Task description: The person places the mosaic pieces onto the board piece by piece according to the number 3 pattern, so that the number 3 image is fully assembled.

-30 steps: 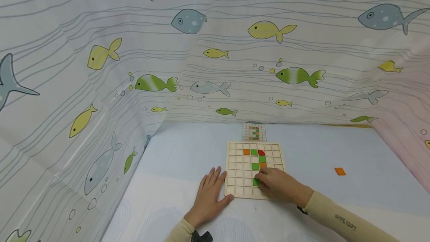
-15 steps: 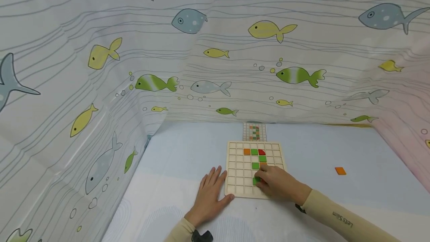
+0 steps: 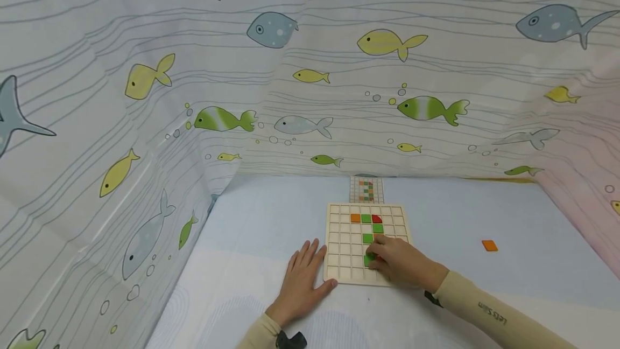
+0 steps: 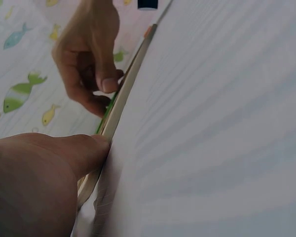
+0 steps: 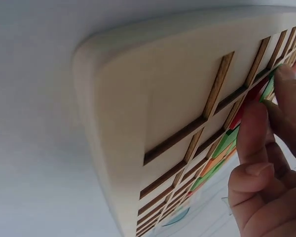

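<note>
A wooden grid board (image 3: pixel 339 255) lies flat on the table, with orange, green and red tiles in some squares. My right hand (image 3: pixel 407 262) bends over its lower right part, thumb and finger curled at a green tile (image 3: pixel 368 260). From the right wrist, the fingertips meet that green tile (image 5: pixel 270 89), with a red tile (image 5: pixel 247 104) beside it. My left hand (image 3: pixel 301 281) rests with fingers spread at the board's left edge, and its thumb (image 4: pixel 91 150) touches the rim in the left wrist view. My right hand covers some squares.
Behind the board lies a card (image 3: pixel 354 196) printed with a grid of coloured squares. A loose orange tile (image 3: pixel 490 245) sits on the table to the right. A fish-patterned sheet (image 3: pixel 310 96) rises at the back and sides.
Almost nothing differs. My right hand shifts very slightly around the green tile, while my left hand stays at the board's edge.
</note>
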A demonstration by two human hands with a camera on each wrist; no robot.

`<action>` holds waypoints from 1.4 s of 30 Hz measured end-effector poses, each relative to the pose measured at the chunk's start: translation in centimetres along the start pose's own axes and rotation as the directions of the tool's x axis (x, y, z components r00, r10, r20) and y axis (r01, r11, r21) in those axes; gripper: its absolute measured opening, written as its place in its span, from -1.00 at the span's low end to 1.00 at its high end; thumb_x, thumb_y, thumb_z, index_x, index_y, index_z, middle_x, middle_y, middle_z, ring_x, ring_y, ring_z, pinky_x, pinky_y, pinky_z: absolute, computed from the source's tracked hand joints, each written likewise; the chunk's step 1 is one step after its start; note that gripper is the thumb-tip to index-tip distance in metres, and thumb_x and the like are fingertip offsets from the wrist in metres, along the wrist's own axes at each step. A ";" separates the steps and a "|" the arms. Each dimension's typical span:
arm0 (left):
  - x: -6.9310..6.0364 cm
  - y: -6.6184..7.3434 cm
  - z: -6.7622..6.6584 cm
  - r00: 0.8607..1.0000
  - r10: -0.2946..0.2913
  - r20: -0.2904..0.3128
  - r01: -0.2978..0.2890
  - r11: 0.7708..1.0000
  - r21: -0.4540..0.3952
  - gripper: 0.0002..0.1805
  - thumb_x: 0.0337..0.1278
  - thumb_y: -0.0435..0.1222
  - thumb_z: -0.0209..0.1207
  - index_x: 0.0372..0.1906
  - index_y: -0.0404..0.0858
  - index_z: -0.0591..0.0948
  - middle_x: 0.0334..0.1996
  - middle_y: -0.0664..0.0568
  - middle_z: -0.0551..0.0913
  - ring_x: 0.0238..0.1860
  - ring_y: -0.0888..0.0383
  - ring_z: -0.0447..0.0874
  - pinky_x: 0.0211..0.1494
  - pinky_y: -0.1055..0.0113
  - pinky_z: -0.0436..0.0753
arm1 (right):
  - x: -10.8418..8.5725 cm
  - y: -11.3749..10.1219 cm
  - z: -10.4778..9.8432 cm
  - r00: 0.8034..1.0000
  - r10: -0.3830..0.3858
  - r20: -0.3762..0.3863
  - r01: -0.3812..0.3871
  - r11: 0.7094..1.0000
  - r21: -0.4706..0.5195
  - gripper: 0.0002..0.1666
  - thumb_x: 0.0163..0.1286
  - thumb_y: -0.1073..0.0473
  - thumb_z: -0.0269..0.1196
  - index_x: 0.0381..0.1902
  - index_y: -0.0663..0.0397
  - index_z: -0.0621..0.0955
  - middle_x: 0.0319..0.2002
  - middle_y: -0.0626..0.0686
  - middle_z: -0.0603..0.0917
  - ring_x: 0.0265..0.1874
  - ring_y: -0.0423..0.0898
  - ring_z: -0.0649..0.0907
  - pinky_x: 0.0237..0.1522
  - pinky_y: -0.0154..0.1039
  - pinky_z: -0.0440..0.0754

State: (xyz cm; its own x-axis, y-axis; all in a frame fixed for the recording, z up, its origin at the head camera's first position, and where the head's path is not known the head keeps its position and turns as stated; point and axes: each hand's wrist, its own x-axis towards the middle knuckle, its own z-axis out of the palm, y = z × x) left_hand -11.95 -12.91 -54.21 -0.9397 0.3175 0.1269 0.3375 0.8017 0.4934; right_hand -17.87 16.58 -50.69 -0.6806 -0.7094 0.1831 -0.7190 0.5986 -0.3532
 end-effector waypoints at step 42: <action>0.0 0.0 0.0 1.000 -0.001 0.002 0.001 1.000 0.007 -0.14 0.41 0.15 0.22 0.61 -0.26 0.35 0.67 -0.20 0.23 0.69 -0.25 0.09 0.66 -0.31 0.13 | -11.8 7.5 -8.5 0.925 0.357 -0.132 -0.375 0.915 -0.149 -0.69 0.41 -0.03 0.46 -0.03 0.03 0.79 -0.21 -0.18 0.69 -0.42 -0.43 0.48 -0.45 -0.38 0.50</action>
State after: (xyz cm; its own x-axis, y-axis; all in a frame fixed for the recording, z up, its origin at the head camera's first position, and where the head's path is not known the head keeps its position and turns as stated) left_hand -11.94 -12.89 -54.22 -0.9399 0.3178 0.1246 0.3370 0.8054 0.4877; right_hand -16.42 32.55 -47.73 -0.9046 -0.3930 0.1648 -0.4240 0.8691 -0.2547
